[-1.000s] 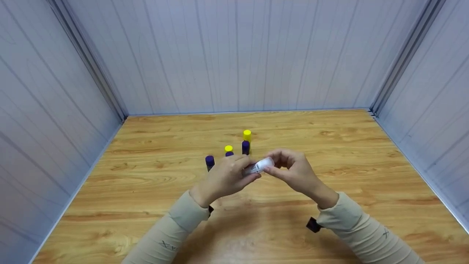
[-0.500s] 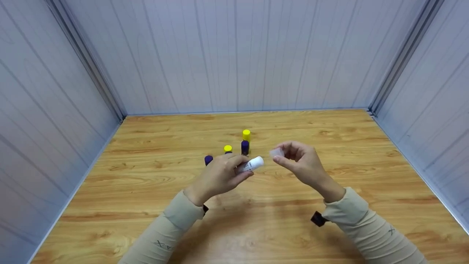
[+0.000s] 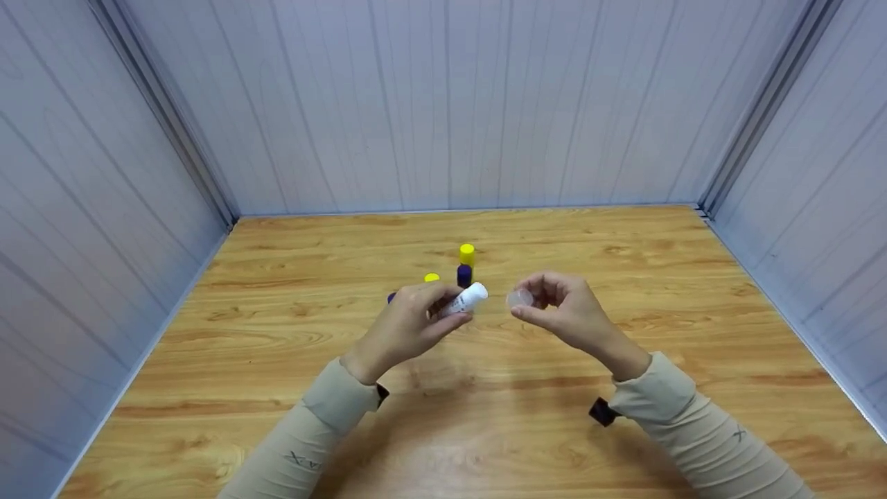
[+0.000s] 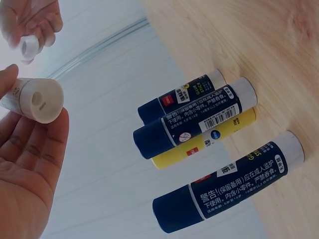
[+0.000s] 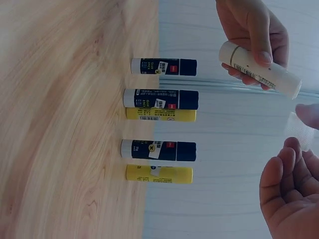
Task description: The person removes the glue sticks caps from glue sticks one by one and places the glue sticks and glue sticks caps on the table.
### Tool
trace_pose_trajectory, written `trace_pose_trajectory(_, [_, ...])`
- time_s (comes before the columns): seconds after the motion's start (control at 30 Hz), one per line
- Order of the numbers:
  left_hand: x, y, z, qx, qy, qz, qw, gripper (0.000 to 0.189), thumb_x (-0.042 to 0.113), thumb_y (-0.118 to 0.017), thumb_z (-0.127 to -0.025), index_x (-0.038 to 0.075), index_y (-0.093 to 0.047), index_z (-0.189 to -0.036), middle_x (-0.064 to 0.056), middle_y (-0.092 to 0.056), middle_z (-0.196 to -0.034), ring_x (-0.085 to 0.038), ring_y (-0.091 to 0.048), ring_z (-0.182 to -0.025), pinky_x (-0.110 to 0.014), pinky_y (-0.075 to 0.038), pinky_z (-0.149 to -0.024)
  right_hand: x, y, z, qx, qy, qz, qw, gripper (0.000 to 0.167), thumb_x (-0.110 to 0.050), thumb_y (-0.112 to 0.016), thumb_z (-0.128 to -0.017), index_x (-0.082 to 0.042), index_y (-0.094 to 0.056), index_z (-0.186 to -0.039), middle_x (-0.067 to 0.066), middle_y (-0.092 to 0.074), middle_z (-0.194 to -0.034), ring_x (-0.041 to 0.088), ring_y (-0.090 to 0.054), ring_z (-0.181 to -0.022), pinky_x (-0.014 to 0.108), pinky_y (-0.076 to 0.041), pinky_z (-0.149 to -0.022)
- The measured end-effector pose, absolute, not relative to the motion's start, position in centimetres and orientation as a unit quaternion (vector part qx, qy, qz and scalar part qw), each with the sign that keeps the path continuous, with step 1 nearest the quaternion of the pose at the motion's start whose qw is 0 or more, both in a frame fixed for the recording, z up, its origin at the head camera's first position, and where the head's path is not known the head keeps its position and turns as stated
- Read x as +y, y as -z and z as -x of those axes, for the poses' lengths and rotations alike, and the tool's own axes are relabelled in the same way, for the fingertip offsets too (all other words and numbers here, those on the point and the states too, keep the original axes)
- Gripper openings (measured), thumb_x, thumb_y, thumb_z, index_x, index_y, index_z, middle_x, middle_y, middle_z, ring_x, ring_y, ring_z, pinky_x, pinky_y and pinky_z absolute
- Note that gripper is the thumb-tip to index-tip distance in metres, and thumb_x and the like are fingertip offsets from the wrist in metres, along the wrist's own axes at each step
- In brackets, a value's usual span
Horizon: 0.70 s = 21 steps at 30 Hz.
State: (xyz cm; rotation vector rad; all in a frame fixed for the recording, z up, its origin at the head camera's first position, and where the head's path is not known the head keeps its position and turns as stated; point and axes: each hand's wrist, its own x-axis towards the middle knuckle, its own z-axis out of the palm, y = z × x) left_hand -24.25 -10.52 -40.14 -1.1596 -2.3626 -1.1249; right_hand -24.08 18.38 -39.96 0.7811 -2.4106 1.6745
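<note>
My left hand [image 3: 398, 329] grips a white glue stick [image 3: 470, 298] between thumb and fingers, its bare end tilted up to the right. My right hand [image 3: 575, 322] pinches a small translucent cap [image 3: 520, 299] between thumb and fingertips. A short gap separates cap and stick. The right wrist view shows the white stick's length with its printed label, and the cap's ribbed side. Behind the hands, three navy glue sticks [image 5: 169, 151] and two yellow glue sticks [image 5: 172, 174] stand upright. In the head view, my left hand partly hides some of them.
All the standing sticks are on a wood-grain table [image 3: 332, 402]. Pale panel walls [image 3: 471, 104] enclose the table at the back and both sides. Each wrist wears a small black device, such as the one [image 3: 602, 412] under the right cuff.
My right hand has pulled the translucent cap off the white glue stick and moved right. My left hand has shifted left with the stick. The cap has turned in the right fingers.
</note>
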Motion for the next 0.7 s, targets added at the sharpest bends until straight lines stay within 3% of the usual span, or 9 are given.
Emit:
trace_pose_trajectory(0.4, [-10.6, 40.3, 24.2, -0.81, 0.44, 0.374, 0.105, 0.021, 0.014, -0.08, -0.101, 0.007, -0.075, -0.12, -0.003, -0.079, -0.108, -0.01, -0.066, -0.08, -0.029, -0.057, -0.071, 17.7, 41.1, 23.8, -0.805, -0.417, -0.412, -0.095, 0.015, -0.003, -0.084, -0.091, -0.003, -0.076, -0.103, 0.007, -0.071, -0.083, 0.003, -0.06, -0.075, 0.02, -0.053, -0.067])
trace_pose_trajectory(0.7, [-10.7, 40.2, 24.0, -0.807, 0.467, 0.353, 0.074, 0.019, 0.011, -0.081, -0.099, 0.006, -0.076, -0.116, -0.005, -0.08, -0.109, -0.012, -0.072, -0.089, -0.029, -0.062, -0.078, 17.0, 41.8, 23.0, -0.822, -0.325, -0.431, -0.182, 0.015, -0.002, -0.084, -0.089, -0.006, -0.074, -0.1, -0.001, -0.068, -0.081, -0.001, -0.057, -0.073, 0.018, -0.051, -0.066])
